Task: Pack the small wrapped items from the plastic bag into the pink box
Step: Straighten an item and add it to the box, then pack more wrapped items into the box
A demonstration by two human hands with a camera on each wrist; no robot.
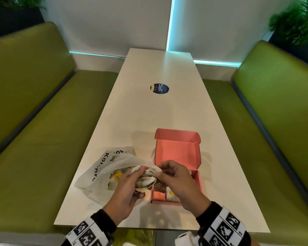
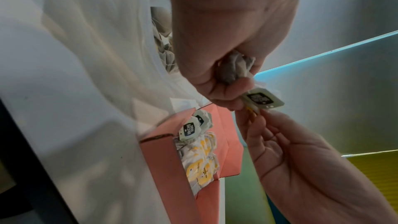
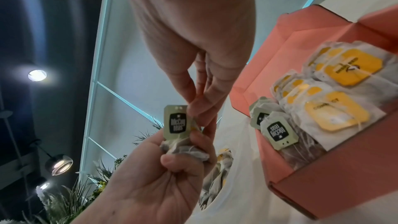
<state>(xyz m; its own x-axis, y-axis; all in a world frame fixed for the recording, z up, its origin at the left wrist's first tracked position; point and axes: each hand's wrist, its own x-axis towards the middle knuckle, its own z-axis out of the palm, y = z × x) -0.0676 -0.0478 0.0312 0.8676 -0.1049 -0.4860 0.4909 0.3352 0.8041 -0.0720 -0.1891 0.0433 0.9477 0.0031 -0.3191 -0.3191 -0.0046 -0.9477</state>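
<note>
Two hands meet above a white table [image 1: 146, 112], working a clump of tea bags [image 1: 147, 176] between a plastic bag and a pink box. The left hand [image 1: 126, 189] is clenched around the bunch of tea bags, a grey-green tag [image 3: 175, 122] sticking up from its grip. The right hand [image 1: 176, 178] pinches at the top of that bunch with thumb and fingertips [image 3: 200, 110], just beside the tag. The plastic bag [image 1: 100, 173], printed with black lettering, lies on the table at the left, with more tea bags showing inside it. The pink box [image 1: 178, 153] sits just right of it, lid folded back, already holding rows of tea bags with yellow tags [image 3: 336, 110] and a few with grey-green tags [image 3: 277, 130]. Green benches [image 1: 34, 121] flank the table, and a round sticker [image 1: 159, 88] marks its middle.
</note>
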